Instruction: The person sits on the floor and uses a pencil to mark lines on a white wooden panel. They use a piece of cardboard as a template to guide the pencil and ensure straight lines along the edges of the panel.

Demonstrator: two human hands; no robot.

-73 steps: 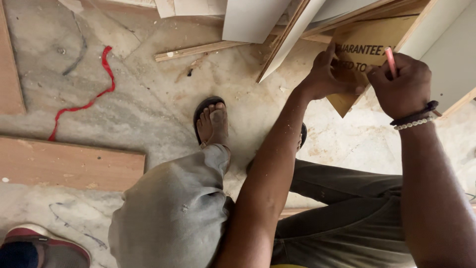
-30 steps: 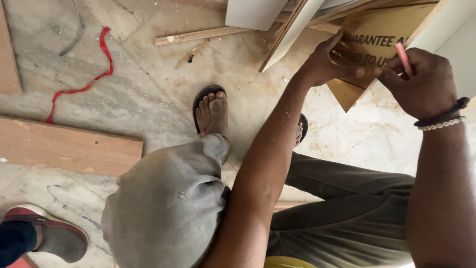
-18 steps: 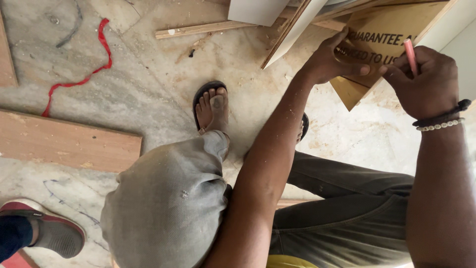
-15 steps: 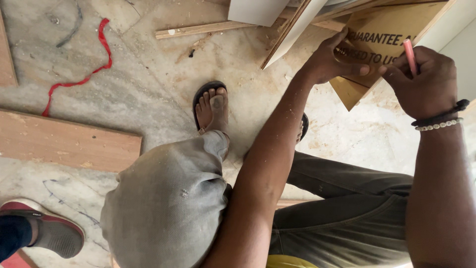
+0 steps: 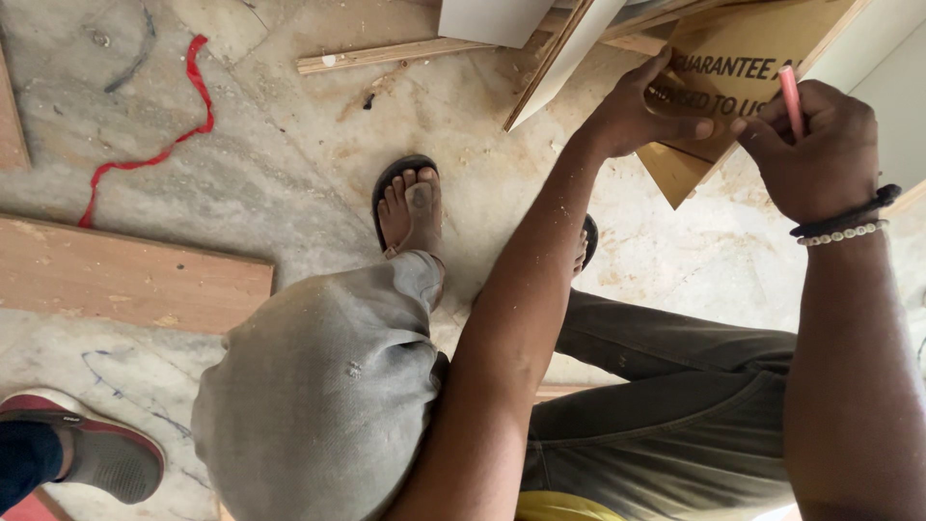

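Two hands are working at the top right of the view. The left hand (image 5: 632,116) is pressing on a brown printed board (image 5: 743,87), its fingers (image 5: 675,125) lying flat across the face with the thumb stretched along the print, closed on nothing. The right hand (image 5: 820,145) is sitting just to the right of it, its fingers curled shut around a pink pencil (image 5: 791,92) that is standing nearly upright, its long axis running up and away from the knuckles; its lower end is hidden inside the grip. The board is lying tilted, with one corner pointing down towards the floor (image 5: 289,174) below the left fingers.

Above and left of the left fingers, pale panels (image 5: 569,43) and a thin wooden strip (image 5: 386,55) are leaning and lying across each other, crowding the board's upper edge. Below the fingers, a foot in a dark sandal (image 5: 410,207) is resting on the dusty floor, and the person's grey-clad knee (image 5: 318,405) is filling the lower middle. Far to the left of the hands, a red ribbon (image 5: 159,135) is curling over the floor beside a flat wooden plank (image 5: 125,280). At the bottom left corner, another person's shoe (image 5: 87,453) is showing.
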